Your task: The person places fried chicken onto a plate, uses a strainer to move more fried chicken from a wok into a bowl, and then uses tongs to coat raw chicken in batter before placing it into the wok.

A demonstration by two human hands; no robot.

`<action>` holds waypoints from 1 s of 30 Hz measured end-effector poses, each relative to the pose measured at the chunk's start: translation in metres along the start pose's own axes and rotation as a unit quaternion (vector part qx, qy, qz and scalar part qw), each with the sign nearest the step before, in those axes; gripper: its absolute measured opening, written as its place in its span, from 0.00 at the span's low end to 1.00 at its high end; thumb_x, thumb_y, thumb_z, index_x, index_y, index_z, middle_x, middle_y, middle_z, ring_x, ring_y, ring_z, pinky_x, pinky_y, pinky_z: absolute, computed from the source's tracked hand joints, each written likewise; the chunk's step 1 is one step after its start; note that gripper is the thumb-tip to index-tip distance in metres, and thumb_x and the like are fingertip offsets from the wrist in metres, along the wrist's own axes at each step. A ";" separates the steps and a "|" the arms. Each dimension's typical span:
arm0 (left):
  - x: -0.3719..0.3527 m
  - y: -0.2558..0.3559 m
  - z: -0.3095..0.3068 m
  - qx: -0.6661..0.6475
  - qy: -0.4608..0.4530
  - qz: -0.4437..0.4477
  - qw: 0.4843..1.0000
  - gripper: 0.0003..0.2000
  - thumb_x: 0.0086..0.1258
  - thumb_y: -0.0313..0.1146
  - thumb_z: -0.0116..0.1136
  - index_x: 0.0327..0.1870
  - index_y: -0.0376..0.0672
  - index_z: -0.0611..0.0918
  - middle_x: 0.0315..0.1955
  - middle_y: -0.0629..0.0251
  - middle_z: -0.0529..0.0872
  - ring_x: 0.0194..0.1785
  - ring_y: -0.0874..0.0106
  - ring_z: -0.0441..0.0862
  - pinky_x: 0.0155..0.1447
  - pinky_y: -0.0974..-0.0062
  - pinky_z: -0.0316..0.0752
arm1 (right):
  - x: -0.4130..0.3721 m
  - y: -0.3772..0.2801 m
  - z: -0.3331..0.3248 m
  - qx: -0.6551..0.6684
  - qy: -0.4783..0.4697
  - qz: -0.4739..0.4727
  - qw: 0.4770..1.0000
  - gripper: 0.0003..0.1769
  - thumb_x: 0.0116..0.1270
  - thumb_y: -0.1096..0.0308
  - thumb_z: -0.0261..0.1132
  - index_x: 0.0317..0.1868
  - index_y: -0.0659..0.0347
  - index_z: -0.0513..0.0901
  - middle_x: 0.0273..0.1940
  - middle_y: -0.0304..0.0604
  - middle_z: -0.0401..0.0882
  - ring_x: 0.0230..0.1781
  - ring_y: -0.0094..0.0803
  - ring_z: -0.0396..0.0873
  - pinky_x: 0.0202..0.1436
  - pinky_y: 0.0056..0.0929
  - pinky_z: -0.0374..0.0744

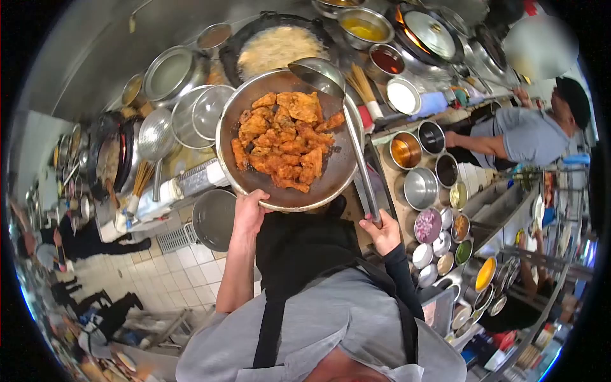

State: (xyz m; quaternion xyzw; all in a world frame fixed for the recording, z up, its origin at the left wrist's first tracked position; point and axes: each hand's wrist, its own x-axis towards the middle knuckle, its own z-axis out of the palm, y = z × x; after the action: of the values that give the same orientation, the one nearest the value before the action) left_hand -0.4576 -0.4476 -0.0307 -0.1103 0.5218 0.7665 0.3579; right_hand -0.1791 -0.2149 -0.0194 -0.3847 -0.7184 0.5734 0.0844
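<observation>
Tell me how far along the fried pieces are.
Done: the fried pieces look golden-brown and sit piled in the pan. In hand: the left hand grips its rim, the right hand holds the ladle. Left: likely saucing or serving, since nothing is plated yet.

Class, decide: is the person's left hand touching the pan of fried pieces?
Touching. The head view shows the left hand gripping the near rim of the pan.
</observation>
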 end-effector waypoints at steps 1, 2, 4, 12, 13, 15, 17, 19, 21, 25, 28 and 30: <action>0.005 0.000 0.008 0.005 -0.006 -0.007 1.000 0.09 0.65 0.19 0.56 0.45 0.29 0.79 0.33 0.58 0.85 0.32 0.63 0.88 0.35 0.62 0.89 | -0.004 0.001 -0.003 0.003 0.008 0.009 1.000 0.14 0.65 0.65 0.78 0.40 0.61 0.81 0.23 0.29 0.66 0.27 0.18 0.64 0.32 0.23 0.67; 0.012 -0.004 0.009 0.017 -0.020 -0.015 1.000 0.08 0.65 0.19 0.56 0.44 0.29 0.78 0.32 0.58 0.84 0.32 0.63 0.88 0.35 0.63 0.88 | -0.008 0.001 -0.005 0.006 0.015 0.018 1.000 0.13 0.65 0.65 0.77 0.40 0.61 0.81 0.23 0.29 0.67 0.27 0.18 0.64 0.32 0.23 0.67; 0.026 -0.012 0.013 0.040 -0.045 -0.031 0.998 0.05 0.65 0.18 0.55 0.40 0.29 0.78 0.32 0.58 0.83 0.30 0.64 0.87 0.33 0.64 0.87 | -0.015 0.002 -0.010 0.016 0.026 0.026 0.999 0.13 0.65 0.66 0.77 0.40 0.61 0.81 0.24 0.29 0.68 0.27 0.18 0.65 0.32 0.22 0.68; 0.044 -0.030 0.091 0.013 -0.099 -0.042 0.994 0.08 0.67 0.20 0.55 0.46 0.33 0.77 0.33 0.59 0.84 0.30 0.63 0.86 0.36 0.61 0.88 | -0.019 0.013 -0.055 0.095 0.063 0.025 0.993 0.10 0.67 0.70 0.75 0.41 0.62 0.81 0.28 0.30 0.76 0.29 0.17 0.71 0.35 0.21 0.71; 0.048 -0.041 0.100 0.023 -0.084 -0.017 0.996 0.08 0.67 0.19 0.55 0.46 0.33 0.77 0.34 0.59 0.85 0.31 0.62 0.86 0.37 0.61 0.88 | -0.015 0.012 -0.062 0.118 0.067 0.011 0.991 0.10 0.67 0.70 0.75 0.42 0.62 0.81 0.29 0.31 0.76 0.30 0.17 0.71 0.35 0.21 0.71; 0.046 -0.063 0.122 0.039 -0.045 0.023 0.998 0.09 0.67 0.19 0.55 0.47 0.33 0.77 0.35 0.58 0.85 0.33 0.62 0.87 0.38 0.60 0.88 | -0.007 0.004 -0.082 0.160 0.070 -0.006 0.985 0.10 0.67 0.71 0.75 0.42 0.63 0.81 0.31 0.31 0.77 0.31 0.17 0.71 0.37 0.21 0.72; 0.042 -0.061 0.136 0.053 -0.068 -0.033 0.996 0.07 0.67 0.19 0.55 0.44 0.31 0.77 0.36 0.57 0.85 0.35 0.61 0.88 0.39 0.59 0.89 | 0.000 0.004 -0.101 0.134 0.073 -0.008 0.988 0.10 0.68 0.70 0.74 0.42 0.63 0.81 0.32 0.31 0.78 0.34 0.17 0.73 0.40 0.20 0.73; 0.041 -0.061 0.144 0.057 -0.089 -0.100 0.989 0.06 0.67 0.18 0.55 0.43 0.30 0.77 0.35 0.56 0.84 0.36 0.60 0.88 0.39 0.58 0.89 | 0.000 0.009 -0.116 0.147 0.072 0.014 0.986 0.10 0.68 0.70 0.74 0.42 0.63 0.81 0.33 0.30 0.78 0.34 0.18 0.73 0.41 0.20 0.74; 0.039 -0.067 0.152 0.073 -0.081 -0.102 0.989 0.03 0.67 0.18 0.55 0.39 0.31 0.78 0.33 0.55 0.83 0.34 0.59 0.88 0.37 0.58 0.87 | 0.002 0.015 -0.128 0.140 0.071 0.002 0.988 0.09 0.68 0.70 0.74 0.42 0.62 0.81 0.32 0.29 0.77 0.33 0.17 0.72 0.40 0.20 0.72; 0.040 -0.099 0.156 0.031 -0.068 -0.112 0.991 0.01 0.67 0.20 0.55 0.37 0.33 0.77 0.30 0.58 0.82 0.29 0.62 0.86 0.29 0.65 0.83 | -0.015 0.040 -0.143 0.121 0.076 0.014 0.990 0.10 0.67 0.70 0.75 0.41 0.62 0.81 0.27 0.26 0.73 0.28 0.15 0.67 0.33 0.19 0.67; 0.023 -0.098 0.169 0.080 -0.089 -0.102 0.988 0.06 0.67 0.20 0.55 0.43 0.32 0.76 0.32 0.59 0.84 0.28 0.65 0.87 0.30 0.69 0.86 | -0.028 0.052 -0.149 0.132 0.070 0.053 0.987 0.10 0.67 0.70 0.75 0.40 0.60 0.81 0.24 0.24 0.69 0.24 0.14 0.64 0.29 0.18 0.63; 0.020 -0.104 0.180 0.084 -0.075 -0.090 0.990 0.08 0.66 0.20 0.55 0.45 0.32 0.76 0.31 0.60 0.84 0.27 0.66 0.86 0.30 0.70 0.86 | -0.031 0.051 -0.151 0.146 0.070 0.048 0.986 0.09 0.68 0.70 0.75 0.40 0.60 0.81 0.24 0.24 0.68 0.24 0.13 0.63 0.29 0.18 0.62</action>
State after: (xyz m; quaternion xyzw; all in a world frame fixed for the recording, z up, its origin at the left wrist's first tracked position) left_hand -0.3664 -0.2599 -0.0383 -0.0683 0.5437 0.6908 0.4717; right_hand -0.0494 -0.1178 -0.0048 -0.4413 -0.5997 0.6476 0.1621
